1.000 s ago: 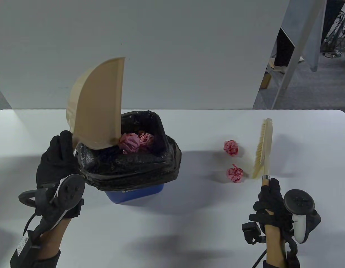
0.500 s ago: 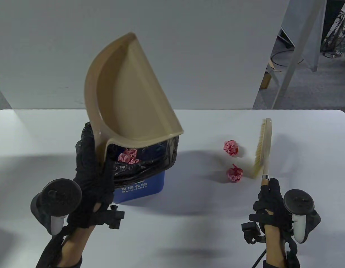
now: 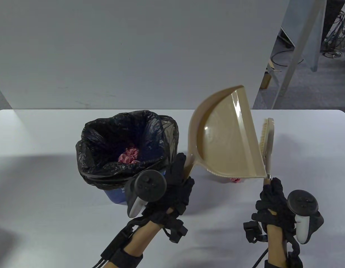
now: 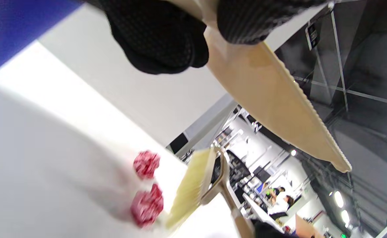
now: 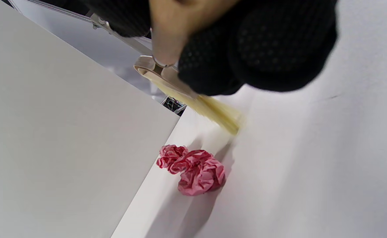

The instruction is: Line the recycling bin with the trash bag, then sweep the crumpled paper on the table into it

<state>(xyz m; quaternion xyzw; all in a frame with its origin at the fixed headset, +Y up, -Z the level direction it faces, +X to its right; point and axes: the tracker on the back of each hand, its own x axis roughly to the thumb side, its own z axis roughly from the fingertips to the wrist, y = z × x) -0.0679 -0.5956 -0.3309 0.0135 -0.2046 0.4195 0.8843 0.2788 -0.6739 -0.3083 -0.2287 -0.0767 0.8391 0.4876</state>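
The blue recycling bin, lined with a black trash bag, stands left of centre with crumpled pink paper inside. My left hand grips the handle of the tan dustpan, held in the air to the right of the bin. The pan hides most of the two red paper balls on the table; a bit of one shows under its edge. My right hand grips the handle of the brush, whose bristles stand on the table beside the paper balls.
A white wall panel rises behind the white table. At the far right past the table stand a metal frame and floor cables.
My left hand has swung the dustpan from above the bin over to the right, where it now hangs above the two paper balls. The brush and right hand stayed in place.
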